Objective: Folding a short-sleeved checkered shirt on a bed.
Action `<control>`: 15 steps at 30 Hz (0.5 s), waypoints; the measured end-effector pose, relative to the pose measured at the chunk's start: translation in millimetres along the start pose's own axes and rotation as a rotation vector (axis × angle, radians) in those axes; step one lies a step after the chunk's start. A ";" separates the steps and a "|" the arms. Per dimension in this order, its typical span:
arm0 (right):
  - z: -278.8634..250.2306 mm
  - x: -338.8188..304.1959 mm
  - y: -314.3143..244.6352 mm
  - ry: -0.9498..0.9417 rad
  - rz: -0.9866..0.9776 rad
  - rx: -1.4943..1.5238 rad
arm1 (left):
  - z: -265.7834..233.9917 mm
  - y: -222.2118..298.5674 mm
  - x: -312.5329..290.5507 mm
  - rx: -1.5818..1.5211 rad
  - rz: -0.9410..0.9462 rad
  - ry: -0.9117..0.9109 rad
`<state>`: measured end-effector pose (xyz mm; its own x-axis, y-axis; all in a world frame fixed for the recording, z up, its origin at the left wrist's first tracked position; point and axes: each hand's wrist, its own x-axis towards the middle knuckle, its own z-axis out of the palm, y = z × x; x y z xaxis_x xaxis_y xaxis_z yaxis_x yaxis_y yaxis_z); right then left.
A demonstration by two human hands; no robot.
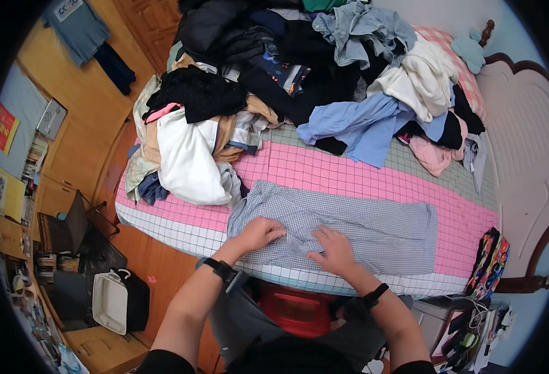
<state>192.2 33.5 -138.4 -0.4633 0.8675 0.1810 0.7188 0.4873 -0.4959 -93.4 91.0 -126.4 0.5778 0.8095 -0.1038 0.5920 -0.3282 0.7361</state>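
Spread flat along the bed's near side lies a pair of blue-grey checked trousers (386, 234), with wrinkles in the cloth between my hands. My left hand (262, 234) rests on their left part, fingers and thumb drawn together on the fabric. To its right, my right hand (335, 250) lies on the same cloth with its fingers spread and the thumb apart. Dark bands circle both my wrists.
Beneath the trousers is a pink, white and green checked bedsheet (312, 169). Behind them sit a pile with a white garment (187, 156), dark clothes (224, 37) and a blue shirt (355, 128). The headboard (524, 143) stands right; a red stool (296, 310) is below the bed edge.
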 end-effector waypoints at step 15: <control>43.9 62.0 54.5 0.224 0.642 0.540 | 23.3 -39.6 60.4 -0.638 -0.385 0.621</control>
<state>180.0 109.5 -191.4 0.1011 0.9853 -0.1373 0.4356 -0.1680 -0.8843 -68.8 141.5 -177.4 -0.0996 0.9793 -0.1763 0.1566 0.1904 0.9691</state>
